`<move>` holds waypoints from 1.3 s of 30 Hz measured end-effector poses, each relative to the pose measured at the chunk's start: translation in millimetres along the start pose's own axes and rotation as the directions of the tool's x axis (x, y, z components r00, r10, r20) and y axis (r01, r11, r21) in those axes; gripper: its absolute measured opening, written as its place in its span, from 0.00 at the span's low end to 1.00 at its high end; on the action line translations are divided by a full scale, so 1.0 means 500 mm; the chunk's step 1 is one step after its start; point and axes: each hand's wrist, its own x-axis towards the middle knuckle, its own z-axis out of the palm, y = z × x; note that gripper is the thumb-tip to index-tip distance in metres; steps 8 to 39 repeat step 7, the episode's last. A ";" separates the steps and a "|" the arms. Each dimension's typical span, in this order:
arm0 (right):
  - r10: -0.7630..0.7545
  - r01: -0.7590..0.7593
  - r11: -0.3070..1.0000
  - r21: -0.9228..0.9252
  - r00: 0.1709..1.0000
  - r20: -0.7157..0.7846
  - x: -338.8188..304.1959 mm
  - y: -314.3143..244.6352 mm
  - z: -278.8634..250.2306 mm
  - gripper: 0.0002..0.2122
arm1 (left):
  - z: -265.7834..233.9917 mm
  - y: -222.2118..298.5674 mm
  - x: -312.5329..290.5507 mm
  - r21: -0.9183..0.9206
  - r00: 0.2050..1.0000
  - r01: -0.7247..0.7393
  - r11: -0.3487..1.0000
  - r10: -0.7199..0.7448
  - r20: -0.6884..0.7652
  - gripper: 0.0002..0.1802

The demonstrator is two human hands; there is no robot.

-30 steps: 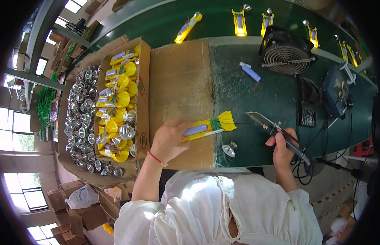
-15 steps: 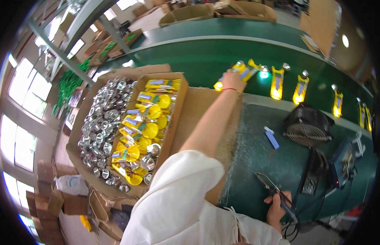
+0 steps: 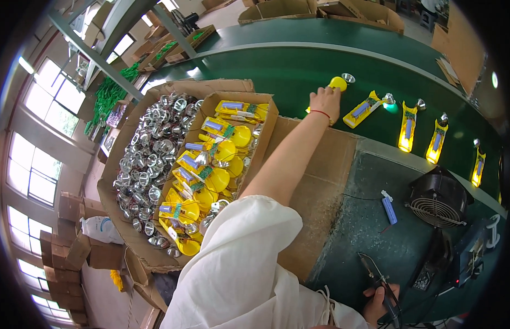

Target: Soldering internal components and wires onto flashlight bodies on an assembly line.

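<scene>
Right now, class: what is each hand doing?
Left hand: closed on a yellow plastic lamp piece on the green belt.
Right hand: gripping a black soldering iron.

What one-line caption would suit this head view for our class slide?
Left hand sets a yellow lamp part on the green belt; right hand holds a soldering iron.

Cardboard boxes to your left, more boxes far off

Open brown carton (image 3: 264,118) holds yellow parts beside your left arm; bigger carton (image 3: 109,181) of silver cups left of it; flat cardboard boxes (image 3: 320,10) beyond the green belt.
</scene>
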 end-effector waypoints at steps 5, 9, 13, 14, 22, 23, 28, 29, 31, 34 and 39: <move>0.009 -0.010 0.999 0.043 1.000 0.005 -0.002 -0.011 0.020 0.14 | 0.003 -0.076 0.007 0.070 0.995 0.074 0.995 -0.079 0.069 0.16; 0.043 -0.044 0.999 0.027 0.998 0.040 -0.001 -0.019 0.021 0.16 | 0.014 -0.060 0.020 0.023 0.983 0.124 0.992 -0.126 0.132 0.19; 0.043 -0.044 0.999 0.027 0.998 0.040 -0.001 -0.019 0.021 0.16 | 0.014 -0.060 0.020 0.023 0.983 0.124 0.992 -0.126 0.132 0.19; 0.043 -0.044 0.999 0.027 0.998 0.040 -0.001 -0.019 0.021 0.16 | 0.014 -0.060 0.020 0.023 0.983 0.124 0.992 -0.126 0.132 0.19; 0.043 -0.044 0.999 0.027 0.998 0.040 -0.001 -0.019 0.021 0.16 | 0.014 -0.060 0.020 0.023 0.983 0.124 0.992 -0.126 0.132 0.19; 0.043 -0.044 0.999 0.027 0.998 0.040 -0.001 -0.019 0.021 0.16 | 0.014 -0.060 0.020 0.023 0.983 0.124 0.992 -0.126 0.132 0.19; 0.043 -0.044 0.999 0.027 0.998 0.040 -0.001 -0.019 0.021 0.16 | 0.014 -0.060 0.020 0.023 0.983 0.124 0.992 -0.126 0.132 0.19; 0.043 -0.044 0.999 0.027 0.998 0.040 -0.001 -0.019 0.021 0.16 | 0.014 -0.060 0.020 0.023 0.983 0.124 0.992 -0.126 0.132 0.19; 0.043 -0.044 0.999 0.027 0.998 0.040 -0.001 -0.019 0.021 0.16 | 0.014 -0.060 0.020 0.023 0.983 0.124 0.992 -0.126 0.132 0.19; 0.043 -0.044 0.999 0.027 0.998 0.040 -0.001 -0.019 0.021 0.16 | 0.014 -0.060 0.020 0.023 0.983 0.124 0.992 -0.126 0.132 0.19; 0.043 -0.044 0.999 0.027 0.998 0.040 -0.001 -0.019 0.021 0.16 | 0.014 -0.060 0.020 0.023 0.983 0.124 0.992 -0.126 0.132 0.19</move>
